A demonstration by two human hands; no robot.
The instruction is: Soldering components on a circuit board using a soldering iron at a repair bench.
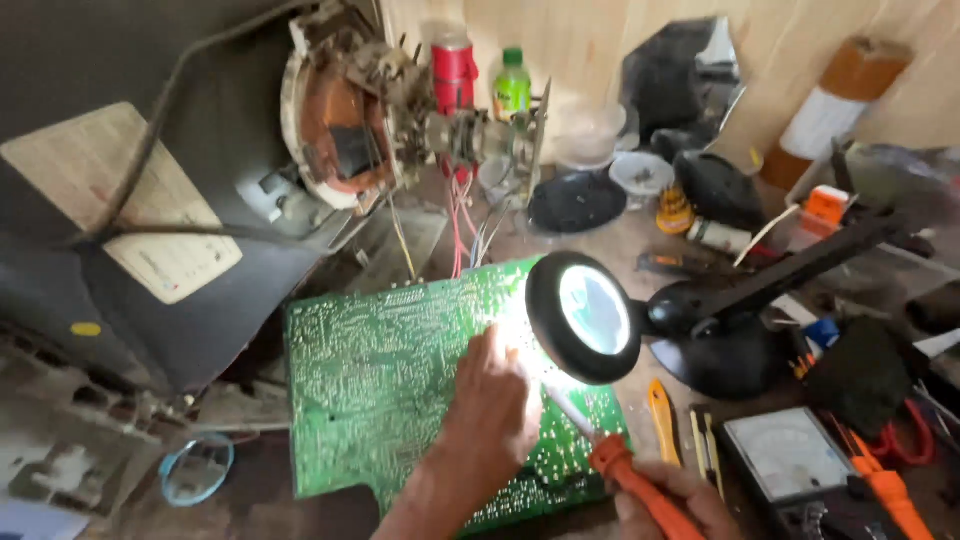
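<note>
A: What does the right hand [675, 500] grip?
B: It closes round an orange soldering iron [625, 470], tip on the green circuit board [390, 380].
A: And the left hand [495, 405]?
B: Flat on the board just beside the tip, holding nothing; a lit magnifier lamp [585, 315] overhangs both.

I see a pale rectangular label [160, 235] on the dark tube's back at left, a small yellow round sticker [86, 329] below it, a green-labelled bottle [512, 85] beside a red can [455, 72] at the rear, and the meter's white dial face [787, 455] at lower right
</note>
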